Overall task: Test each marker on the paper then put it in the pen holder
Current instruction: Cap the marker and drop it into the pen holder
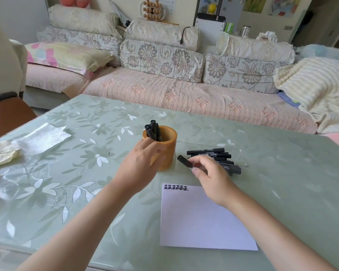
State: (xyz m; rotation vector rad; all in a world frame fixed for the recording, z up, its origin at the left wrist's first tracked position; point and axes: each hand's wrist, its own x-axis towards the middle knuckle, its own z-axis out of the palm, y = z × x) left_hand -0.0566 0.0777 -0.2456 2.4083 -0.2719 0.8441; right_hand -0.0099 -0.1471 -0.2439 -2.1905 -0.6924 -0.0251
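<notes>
Paper [204, 218] nearest; right hand [211, 176] pinching marker [185, 161] beside pen holder [164, 147].

Pen holder [165, 145] left of tray [241, 153] (behind paper [204, 222])

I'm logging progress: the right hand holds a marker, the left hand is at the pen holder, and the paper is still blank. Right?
Not quite. The head view shows the paper already has black marks along its top edge. The rest stands: the right hand holds a marker, and the left hand is at the pen holder.
</notes>
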